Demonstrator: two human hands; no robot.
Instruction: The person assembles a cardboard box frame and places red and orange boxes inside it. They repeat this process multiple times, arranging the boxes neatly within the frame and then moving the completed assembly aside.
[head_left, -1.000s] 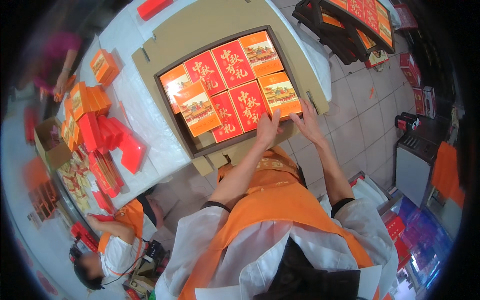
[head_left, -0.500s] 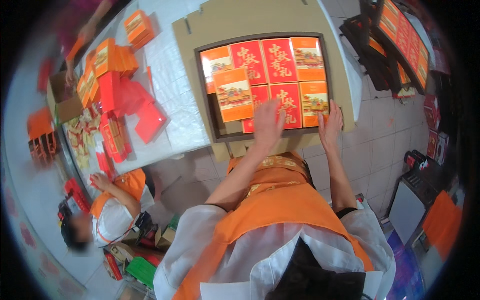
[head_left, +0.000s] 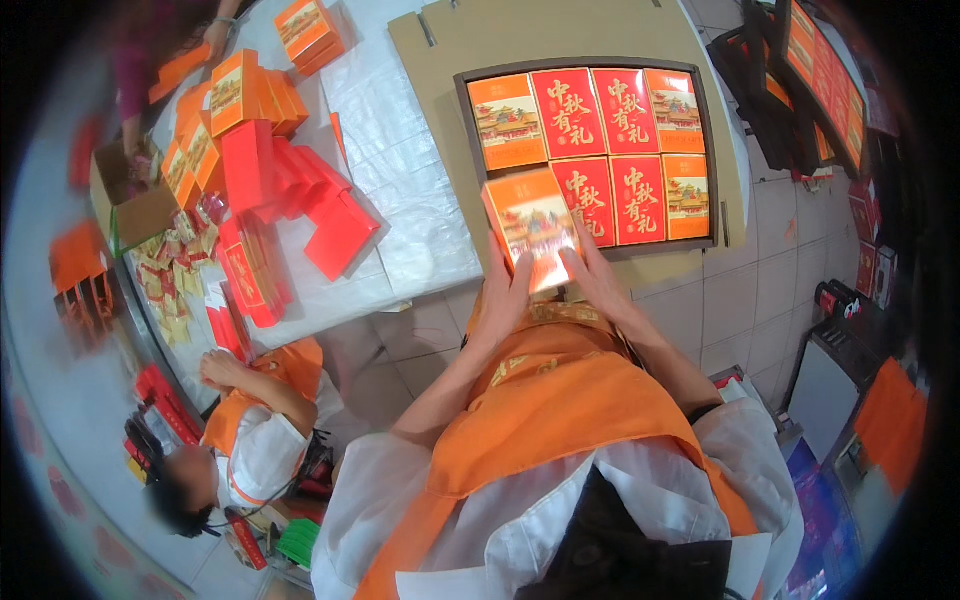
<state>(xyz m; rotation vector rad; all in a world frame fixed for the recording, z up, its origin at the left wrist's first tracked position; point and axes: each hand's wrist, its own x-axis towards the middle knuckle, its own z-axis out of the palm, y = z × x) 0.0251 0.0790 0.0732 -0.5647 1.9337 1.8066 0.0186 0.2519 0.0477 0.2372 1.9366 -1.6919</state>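
Between my two hands is an orange box point(head_left: 532, 222) with a printed building on its face, lifted and tilted over the near left corner of a dark-rimmed tray point(head_left: 716, 160). My left hand point(head_left: 508, 283) grips its left and lower side; my right hand point(head_left: 592, 268) grips its right side. Two rows of small boxes fill the tray: red boxes point(head_left: 567, 112) with gold lettering in the middle columns, and orange boxes point(head_left: 505, 120) with building pictures at the ends. The held box hides the near left compartment.
Brown cardboard point(head_left: 440, 70) lies under the tray. To the left, a plastic-covered table point(head_left: 375, 120) bears red cartons point(head_left: 342, 235), stacked orange boxes point(head_left: 237, 92) and small gold packets point(head_left: 165, 270). A co-worker in an orange apron point(head_left: 290, 365) sits there; another person's hands reach in beyond. More filled trays point(head_left: 822, 80) stand at right.
Both hands have closed on the orange box that rested askew over the tray's left side, lifting it nearer me. The view has shifted, so the tray and table appear farther right.
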